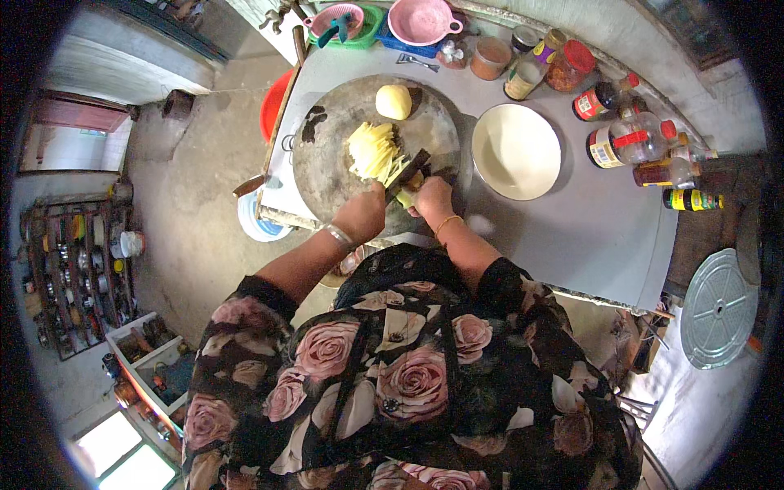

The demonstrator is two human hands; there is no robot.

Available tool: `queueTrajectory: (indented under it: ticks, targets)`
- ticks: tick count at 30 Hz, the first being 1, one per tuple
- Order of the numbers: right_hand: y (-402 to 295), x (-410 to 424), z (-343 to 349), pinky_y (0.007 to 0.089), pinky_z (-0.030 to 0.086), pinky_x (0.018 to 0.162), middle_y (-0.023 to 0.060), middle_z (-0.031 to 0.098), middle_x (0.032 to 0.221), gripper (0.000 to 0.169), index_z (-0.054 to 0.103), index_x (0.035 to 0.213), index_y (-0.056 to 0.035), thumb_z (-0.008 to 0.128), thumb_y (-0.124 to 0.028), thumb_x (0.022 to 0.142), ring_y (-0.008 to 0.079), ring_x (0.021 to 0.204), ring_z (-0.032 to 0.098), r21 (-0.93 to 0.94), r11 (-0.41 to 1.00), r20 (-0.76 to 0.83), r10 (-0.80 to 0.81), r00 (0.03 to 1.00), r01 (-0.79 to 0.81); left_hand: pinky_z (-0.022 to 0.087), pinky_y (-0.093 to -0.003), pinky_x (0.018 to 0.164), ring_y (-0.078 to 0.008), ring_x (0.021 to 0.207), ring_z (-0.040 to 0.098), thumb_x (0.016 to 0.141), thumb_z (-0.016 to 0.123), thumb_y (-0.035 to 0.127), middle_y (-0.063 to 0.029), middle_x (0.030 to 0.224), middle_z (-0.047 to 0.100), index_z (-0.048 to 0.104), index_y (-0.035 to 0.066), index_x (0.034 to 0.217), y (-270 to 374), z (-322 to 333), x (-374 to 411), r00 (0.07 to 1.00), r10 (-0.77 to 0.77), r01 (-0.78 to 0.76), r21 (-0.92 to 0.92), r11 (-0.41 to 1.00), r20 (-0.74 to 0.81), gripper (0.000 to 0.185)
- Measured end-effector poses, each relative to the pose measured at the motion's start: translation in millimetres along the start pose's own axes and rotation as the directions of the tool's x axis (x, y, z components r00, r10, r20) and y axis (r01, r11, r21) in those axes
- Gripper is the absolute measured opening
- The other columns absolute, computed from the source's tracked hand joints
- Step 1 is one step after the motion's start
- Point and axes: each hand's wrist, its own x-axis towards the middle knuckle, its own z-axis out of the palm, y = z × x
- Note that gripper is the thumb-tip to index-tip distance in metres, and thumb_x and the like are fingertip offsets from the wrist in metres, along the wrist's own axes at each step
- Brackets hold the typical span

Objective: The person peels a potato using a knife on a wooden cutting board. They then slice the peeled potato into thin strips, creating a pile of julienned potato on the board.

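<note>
A round wooden chopping board lies before me. My left hand, with a silver bangle at its wrist, is closed in a fist on a cleaver, whose dark blade is seen nearly edge-on. On the blade's other side, my right hand grips a piece of peeled potato, partly hidden by the fingers and blade. Potato shreds are heaped just beyond the cleaver. Farther back on the board sits a whole peeled potato.
Right of the board stands a cream enamel basin. Sauce bottles and jars line the table's back and right. Pink colander and metal peeler are at the back. A red basin and blue-white bucket lie beyond the left edge.
</note>
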Motion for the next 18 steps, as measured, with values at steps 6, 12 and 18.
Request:
queueTrajectory:
  ticks: [6, 12, 18]
  targets:
    - [-12, -9, -4, 0.0323, 0.050, 0.041, 0.0153, 0.059, 0.054, 0.022, 0.059, 0.064, 0.0065, 0.065, -0.011, 0.074, 0.0239, 0.045, 0.062, -0.116, 0.991, 0.003, -0.063, 0.998, 0.063, 0.046, -0.0529, 0.065, -0.0433, 0.073, 0.060, 0.086, 0.038, 0.014, -0.0276, 0.077, 0.060, 0.032, -0.005, 0.114, -5, 11, 0, 0.997, -0.065, 0.066, -0.018, 0.998, 0.053, 0.035]
    - [32, 27, 5, 0.0316, 0.051, 0.042, 0.0150, 0.059, 0.054, 0.022, 0.059, 0.064, 0.0064, 0.065, -0.012, 0.074, 0.0230, 0.046, 0.062, -0.340, 0.918, 0.011, -0.213, 0.977, 0.203, 0.047, -0.0528, 0.063, -0.0439, 0.070, 0.060, 0.087, 0.039, 0.014, -0.0261, 0.074, 0.060, 0.033, -0.004, 0.114, 18, -18, -9, 0.998, -0.022, 0.021, 0.012, 1.000, 0.052, 0.034]
    - [24, 17, 7, 0.0308, 0.047, 0.038, 0.0160, 0.060, 0.056, 0.024, 0.058, 0.065, 0.0074, 0.070, -0.012, 0.072, 0.0239, 0.046, 0.062, -0.167, 0.980, -0.065, -0.116, 0.991, 0.104, 0.047, -0.0527, 0.060, -0.0432, 0.067, 0.061, 0.087, 0.040, 0.014, -0.0266, 0.071, 0.060, 0.036, -0.003, 0.103, 1, 14, 1, 1.000, -0.019, 0.019, 0.034, 0.999, 0.012, 0.024]
